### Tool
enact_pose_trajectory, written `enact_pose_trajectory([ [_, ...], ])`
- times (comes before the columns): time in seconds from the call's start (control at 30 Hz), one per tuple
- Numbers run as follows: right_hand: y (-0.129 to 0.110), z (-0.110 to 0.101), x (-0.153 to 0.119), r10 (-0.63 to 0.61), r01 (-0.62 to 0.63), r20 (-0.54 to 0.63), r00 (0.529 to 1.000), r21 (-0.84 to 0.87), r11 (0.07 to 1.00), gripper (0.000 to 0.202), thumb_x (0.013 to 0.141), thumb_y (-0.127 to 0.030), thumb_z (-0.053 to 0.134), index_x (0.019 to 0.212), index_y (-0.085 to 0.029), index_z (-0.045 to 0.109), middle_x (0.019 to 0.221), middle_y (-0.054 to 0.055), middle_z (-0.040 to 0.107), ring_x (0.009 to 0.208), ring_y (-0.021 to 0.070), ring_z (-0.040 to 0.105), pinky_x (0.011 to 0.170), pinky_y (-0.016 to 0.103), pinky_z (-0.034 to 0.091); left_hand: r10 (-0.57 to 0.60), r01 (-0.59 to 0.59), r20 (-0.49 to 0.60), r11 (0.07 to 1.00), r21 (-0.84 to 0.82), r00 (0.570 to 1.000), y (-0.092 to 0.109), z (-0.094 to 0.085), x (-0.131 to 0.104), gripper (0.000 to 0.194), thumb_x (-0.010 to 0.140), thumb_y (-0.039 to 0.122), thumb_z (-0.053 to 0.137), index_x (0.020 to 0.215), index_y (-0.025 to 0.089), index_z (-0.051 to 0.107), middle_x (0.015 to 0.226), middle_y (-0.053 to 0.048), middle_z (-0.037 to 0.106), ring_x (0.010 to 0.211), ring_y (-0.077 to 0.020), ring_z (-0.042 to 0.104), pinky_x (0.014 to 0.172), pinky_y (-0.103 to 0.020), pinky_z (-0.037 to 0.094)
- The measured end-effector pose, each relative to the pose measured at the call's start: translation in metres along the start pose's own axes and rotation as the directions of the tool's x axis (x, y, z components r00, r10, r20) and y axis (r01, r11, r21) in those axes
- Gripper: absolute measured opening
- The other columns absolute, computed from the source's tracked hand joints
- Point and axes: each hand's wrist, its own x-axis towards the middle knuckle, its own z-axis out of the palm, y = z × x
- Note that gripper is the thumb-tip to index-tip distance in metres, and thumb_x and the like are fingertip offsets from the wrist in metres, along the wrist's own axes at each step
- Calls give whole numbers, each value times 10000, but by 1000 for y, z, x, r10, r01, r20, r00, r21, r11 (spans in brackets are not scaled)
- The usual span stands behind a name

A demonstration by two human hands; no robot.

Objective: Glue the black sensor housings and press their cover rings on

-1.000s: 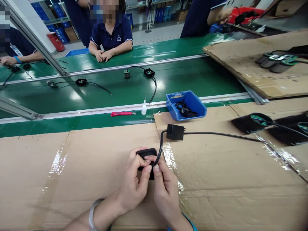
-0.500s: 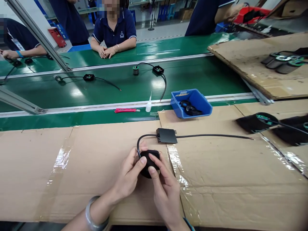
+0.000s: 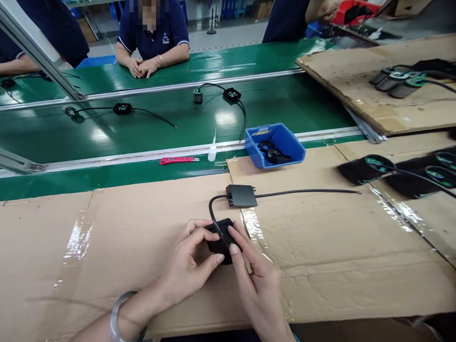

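Both my hands grip a black plastic housing (image 3: 225, 254) just above the cardboard (image 3: 320, 247). My left hand (image 3: 190, 259) curls around its left side, thumb at the lower edge and a finger across the top. My right hand (image 3: 258, 273) holds its right side, fingertips pressed on top. A black cable (image 3: 213, 209) runs from the housing up to a flat black box (image 3: 242, 195) lying on the cardboard. From the box's other side a thinner black wire (image 3: 306, 192) stretches right. My fingers hide part of the housing.
Beyond the cardboard are a blue bin (image 3: 297, 153) with black rings, a red utility knife (image 3: 178, 160) and a small white bottle (image 3: 212, 152). Wired assemblies (image 3: 122, 109) lie on the green belt (image 3: 171, 102). Black housings (image 3: 359, 170) stand right. A co-worker (image 3: 153, 38) sits opposite.
The housing has been turned in my hands, so the cable now comes across its top. My left fingers have moved onto its upper side. The view has shifted slightly.
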Motion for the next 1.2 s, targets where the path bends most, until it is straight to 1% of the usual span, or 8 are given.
enact_pose_trajectory([
  [0.23, -6, -1, 1, -166, 161, -32, 986, -124, 979, 464, 947, -107, 555, 1393, -234, 567, 1307, 79, 651, 1135, 230, 684, 959, 339, 599, 25, -29, 65, 998, 63, 998, 14, -2, 7, 150, 818, 135, 651, 831, 219, 528, 1240, -109, 634, 1231, -269, 575, 1019, -390, 449],
  [0.43, -2, 8, -6, -245, 223, -123, 962, -172, 960, 585, 931, -56, 552, 1475, -254, 465, 1329, 88, 644, 1161, 235, 673, 948, 336, 605, 57, -60, 36, 993, 100, 998, 17, 5, 7, 129, 837, 124, 606, 838, 221, 521, 1161, -97, 633, 1180, -263, 580, 974, -368, 466],
  [0.63, -3, 9, -6, -206, 187, -137, 969, -135, 973, 554, 939, -64, 543, 1459, -247, 490, 1322, 86, 652, 1163, 229, 673, 955, 336, 602, 148, -145, -9, 979, 143, 989, 22, 12, 8, 125, 841, 102, 557, 823, 215, 508, 1039, -71, 597, 1017, -225, 587, 854, -322, 477],
  [0.73, -2, 5, -5, -141, 135, -91, 986, -65, 989, 517, 953, -82, 528, 1439, -256, 514, 1330, 61, 647, 1167, 218, 669, 970, 329, 591, 93, -90, -12, 987, 136, 996, 22, 12, 8, 116, 841, 137, 592, 817, 216, 510, 1011, -63, 593, 978, -222, 585, 833, -325, 477],
  [0.83, -1, 0, -4, -83, 83, -53, 995, -4, 997, 480, 958, -106, 543, 1409, -270, 547, 1327, 42, 647, 1171, 211, 665, 992, 327, 573, 16, -18, 14, 987, 158, 1000, 23, 8, 10, 153, 797, 155, 650, 854, 218, 522, 1044, -64, 612, 1037, -246, 589, 873, -345, 478],
  [1.0, -3, -6, -6, -181, 176, -32, 983, -118, 977, 536, 940, -90, 571, 1445, -259, 501, 1321, 72, 646, 1138, 217, 683, 964, 308, 584, 1, -21, 86, 971, 237, 996, 29, 4, 13, 284, 776, 117, 609, 1035, 225, 565, 1097, -53, 655, 1044, -253, 615, 879, -353, 489],
  [1.1, -4, -8, -6, -239, 230, -21, 971, -188, 955, 534, 936, -75, 564, 1449, -211, 499, 1288, 105, 667, 1118, 222, 694, 935, 291, 597, 42, -69, 109, 962, 263, 993, 32, 5, 14, 276, 768, 104, 594, 1019, 217, 587, 1064, -51, 666, 1024, -252, 627, 878, -354, 497],
  [1.2, -5, -9, -6, -269, 257, -43, 962, -193, 947, 449, 939, -61, 552, 1381, -140, 576, 1222, 127, 706, 1106, 206, 701, 943, 261, 587, 93, -117, 104, 958, 263, 990, 33, 7, 14, 259, 770, 82, 561, 985, 213, 618, 1069, -59, 661, 1067, -251, 619, 886, -343, 502],
])
